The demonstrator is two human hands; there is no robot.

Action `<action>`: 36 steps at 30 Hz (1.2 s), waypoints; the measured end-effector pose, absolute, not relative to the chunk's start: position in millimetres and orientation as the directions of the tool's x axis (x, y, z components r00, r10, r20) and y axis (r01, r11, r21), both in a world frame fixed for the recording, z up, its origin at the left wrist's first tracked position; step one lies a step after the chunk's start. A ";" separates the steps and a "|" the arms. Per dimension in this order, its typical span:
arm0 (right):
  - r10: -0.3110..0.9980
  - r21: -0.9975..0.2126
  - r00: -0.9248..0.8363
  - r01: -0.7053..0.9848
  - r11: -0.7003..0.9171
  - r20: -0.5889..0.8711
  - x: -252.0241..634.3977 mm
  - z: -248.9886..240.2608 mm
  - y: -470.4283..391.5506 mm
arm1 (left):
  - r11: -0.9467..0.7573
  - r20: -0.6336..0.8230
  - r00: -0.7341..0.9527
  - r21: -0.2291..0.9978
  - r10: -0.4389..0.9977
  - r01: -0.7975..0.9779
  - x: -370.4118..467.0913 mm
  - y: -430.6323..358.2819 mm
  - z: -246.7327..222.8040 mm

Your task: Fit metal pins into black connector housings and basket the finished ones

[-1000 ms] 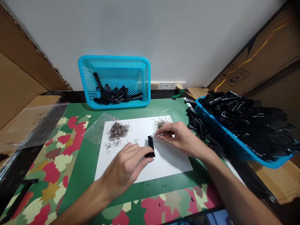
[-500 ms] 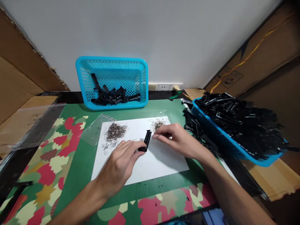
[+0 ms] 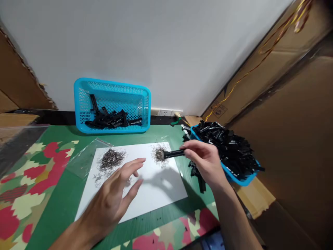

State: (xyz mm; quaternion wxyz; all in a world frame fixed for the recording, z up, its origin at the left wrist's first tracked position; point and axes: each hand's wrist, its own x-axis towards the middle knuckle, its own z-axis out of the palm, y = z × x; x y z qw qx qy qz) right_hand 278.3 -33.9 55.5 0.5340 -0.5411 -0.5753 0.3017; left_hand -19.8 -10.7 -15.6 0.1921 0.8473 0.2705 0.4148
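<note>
Black part (image 3: pixel 174 153): lay near level, its left end at the smaller metal pile (image 3: pixel 158 151); I couldn't tell if they touched.
Right hand (image 3: pixel 205 159): I had the part's other end pinched between thumb and fingers.
Left hand (image 3: pixel 111 194): open above the white paper (image 3: pixel 151 199), nothing visible in it.
Step at the pile: I judged I was bringing the part to the metal bits; the next move called for a steady pinch and careful aim.
</note>
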 end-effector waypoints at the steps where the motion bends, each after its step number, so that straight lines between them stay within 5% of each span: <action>1: 0.890 -0.892 0.288 0.390 0.228 0.353 288.3 59.3 -44.4 | -0.772 0.587 0.511 0.552 0.628 0.315 -20.0 -10.2 -16.2; 5: 0.689 -0.755 0.518 0.653 0.064 0.507 320.3 57.2 -91.6 | -0.781 0.599 0.503 0.511 0.623 0.359 -19.9 -9.7 -18.5; 11: 0.677 -0.407 0.363 0.908 -0.102 0.640 326.0 5.8 -138.0 | -0.818 0.615 0.542 0.471 0.573 0.330 -20.0 -11.9 -21.2; 14: 0.632 -0.216 0.339 0.939 -0.266 0.697 318.9 -11.2 -142.0 | -0.825 0.599 0.571 0.459 0.561 0.330 -20.2 -11.7 -20.2; 19: 0.670 -0.136 0.403 0.900 -0.414 0.624 302.7 -6.9 -136.0 | -0.824 0.600 0.570 0.469 0.561 0.318 -20.8 -11.0 -16.0; 23: 0.678 -0.252 0.338 0.941 -0.226 0.653 291.0 7.9 -116.1 | -0.823 0.610 0.556 0.474 0.564 0.314 -19.5 -11.5 -11.3; 28: 0.862 -0.390 0.153 0.919 0.055 0.483 260.3 44.5 -44.0 | -0.841 0.607 0.589 0.456 0.534 0.292 -19.1 -11.0 -11.3; 30: 0.932 -0.268 0.029 0.960 0.074 0.361 236.9 62.0 1.4 | -0.847 0.606 0.599 0.443 0.524 0.292 -21.8 -9.4 -14.6; 32: 0.970 -0.008 -0.117 0.993 0.122 0.214 211.1 75.3 50.6 | -0.848 0.600 0.605 0.438 0.523 0.299 -25.5 -7.3 -18.4; 36: 0.972 0.140 -0.200 0.973 0.183 0.121 171.1 80.5 134.7 | -0.857 0.650 0.560 0.420 0.514 0.298 -30.0 -4.1 -19.8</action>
